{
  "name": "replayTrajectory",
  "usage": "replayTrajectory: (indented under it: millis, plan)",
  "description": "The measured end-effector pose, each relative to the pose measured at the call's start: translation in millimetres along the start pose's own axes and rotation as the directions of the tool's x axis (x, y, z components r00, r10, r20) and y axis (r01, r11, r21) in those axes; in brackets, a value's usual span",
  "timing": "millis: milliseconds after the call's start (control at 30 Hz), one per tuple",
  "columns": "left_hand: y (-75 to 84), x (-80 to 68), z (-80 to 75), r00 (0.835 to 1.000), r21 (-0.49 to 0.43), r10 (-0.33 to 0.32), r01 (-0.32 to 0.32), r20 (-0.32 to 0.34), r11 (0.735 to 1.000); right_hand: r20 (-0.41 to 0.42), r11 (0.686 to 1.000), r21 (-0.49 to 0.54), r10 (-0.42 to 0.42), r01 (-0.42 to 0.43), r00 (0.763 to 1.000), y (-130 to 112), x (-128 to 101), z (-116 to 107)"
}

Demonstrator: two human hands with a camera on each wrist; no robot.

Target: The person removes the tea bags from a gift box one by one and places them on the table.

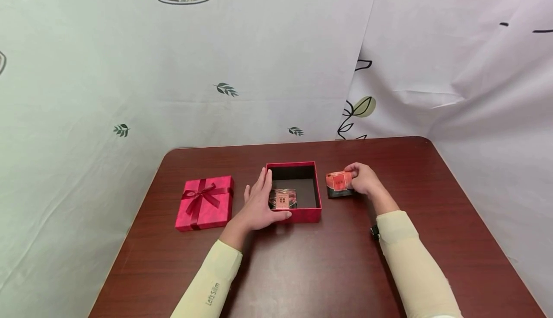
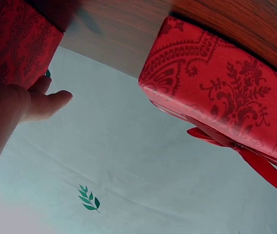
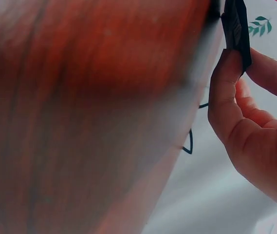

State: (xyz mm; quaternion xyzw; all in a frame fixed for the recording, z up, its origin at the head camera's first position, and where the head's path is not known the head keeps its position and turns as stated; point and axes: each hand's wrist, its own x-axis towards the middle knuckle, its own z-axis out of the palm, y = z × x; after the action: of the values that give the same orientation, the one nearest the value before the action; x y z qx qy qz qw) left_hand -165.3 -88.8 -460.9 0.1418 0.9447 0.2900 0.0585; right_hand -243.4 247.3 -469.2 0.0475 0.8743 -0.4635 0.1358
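Note:
An open red gift box [image 1: 317, 198] sits mid-table with a small wrapped packet [image 1: 282, 198] inside at its near left corner. My left hand [image 1: 261, 204] rests against the box's left wall, fingers straight, thumb along the front wall; the left wrist view shows its fingers [image 2: 41, 100] beside the red patterned box [image 2: 11, 46]. My right hand [image 1: 362, 179] grips an orange-wrapped packet [image 1: 338, 181] lying on a dark packet [image 1: 339, 193] to the right of the box. In the right wrist view, fingers [image 3: 228, 92] pinch a dark edge [image 3: 238, 27].
The red lid with a ribbon bow [image 1: 205, 202] lies to the left of the box, also in the left wrist view as the lid [image 2: 226, 92]. The brown table [image 1: 328, 270] has rounded far corners, and printed white sheets [image 1: 259, 59] hang behind it.

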Motion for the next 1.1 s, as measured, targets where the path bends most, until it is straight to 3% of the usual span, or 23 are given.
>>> replayTrajectory:
  millis: [567,900,1100]
  plan:
    - [-1.1,0.1,-0.8,1.000,-0.002,0.007,-0.006,0.011,1.000,-0.030,0.975,-0.220,-0.002,-0.004,1.000,3.1,4.6,5.4]
    - [-0.5,0.3,-0.2,1.000,0.006,0.014,-0.014,-0.009,1.000,-0.040,0.951,-0.309,-0.006,-0.006,0.999,1.7,5.8,8.3]
    - [0.3,0.1,-0.3,1.000,0.001,0.010,-0.010,-0.011,1.000,-0.043,0.951,-0.308,0.006,-0.019,0.999,1.7,4.7,8.3]
